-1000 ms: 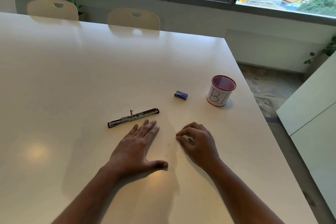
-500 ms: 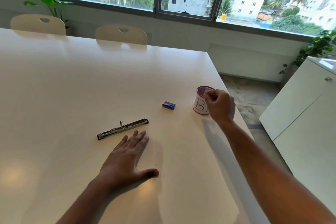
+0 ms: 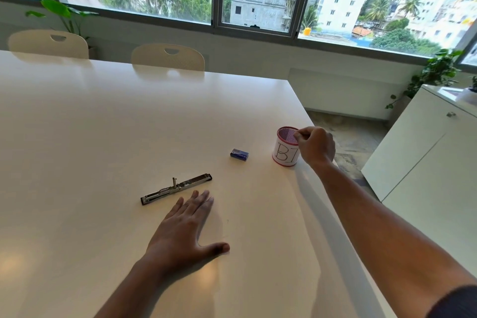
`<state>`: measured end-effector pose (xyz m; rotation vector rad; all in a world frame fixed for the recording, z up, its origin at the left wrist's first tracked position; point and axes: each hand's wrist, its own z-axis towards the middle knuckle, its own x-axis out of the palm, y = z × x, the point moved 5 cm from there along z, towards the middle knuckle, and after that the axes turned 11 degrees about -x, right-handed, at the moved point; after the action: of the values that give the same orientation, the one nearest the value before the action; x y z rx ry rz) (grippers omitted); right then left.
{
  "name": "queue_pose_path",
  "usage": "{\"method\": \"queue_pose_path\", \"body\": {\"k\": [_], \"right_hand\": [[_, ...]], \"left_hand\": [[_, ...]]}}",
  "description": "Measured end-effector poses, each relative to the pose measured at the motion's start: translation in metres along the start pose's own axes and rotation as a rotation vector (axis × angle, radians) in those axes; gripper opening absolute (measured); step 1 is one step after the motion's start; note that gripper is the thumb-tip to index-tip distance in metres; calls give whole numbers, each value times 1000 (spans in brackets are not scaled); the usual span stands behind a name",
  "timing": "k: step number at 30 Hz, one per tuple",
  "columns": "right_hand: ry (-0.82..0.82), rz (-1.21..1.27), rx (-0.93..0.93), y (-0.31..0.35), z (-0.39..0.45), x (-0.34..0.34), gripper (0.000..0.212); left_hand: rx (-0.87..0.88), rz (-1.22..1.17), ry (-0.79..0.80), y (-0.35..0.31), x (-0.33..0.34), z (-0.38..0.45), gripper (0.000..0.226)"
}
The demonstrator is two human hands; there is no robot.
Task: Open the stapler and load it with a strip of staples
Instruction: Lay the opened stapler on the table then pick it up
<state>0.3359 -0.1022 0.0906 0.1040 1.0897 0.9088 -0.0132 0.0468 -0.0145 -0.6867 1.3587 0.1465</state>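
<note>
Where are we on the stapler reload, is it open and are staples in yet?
Done: the stapler lies opened out flat on the table. In hand: the right hand is pinched over the rim of the red mesh cup; whether it holds anything is too small to tell. The left hand rests flat near the stapler, not touching it. Left: the blue staple box sits closed and no strip is visible in the stapler.

Silver-black stapler, blue staple box, red-rimmed white cup, white table
</note>
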Motion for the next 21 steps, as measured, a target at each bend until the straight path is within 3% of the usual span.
{"method": "queue_pose_path", "body": {"k": [6, 10, 14, 21], "right_hand": [[-29, 112, -56, 26, -48, -7, 13], [212, 223, -70, 45, -118, 13, 9], [415, 263, -213, 72, -195, 28, 4], [392, 147, -489, 100, -237, 19, 16]], "left_hand": [[1, 1, -5, 1, 2, 2, 125], [3, 13, 16, 1, 4, 1, 125], [30, 63, 58, 1, 5, -2, 125], [62, 97, 94, 2, 8, -30, 132]]}}
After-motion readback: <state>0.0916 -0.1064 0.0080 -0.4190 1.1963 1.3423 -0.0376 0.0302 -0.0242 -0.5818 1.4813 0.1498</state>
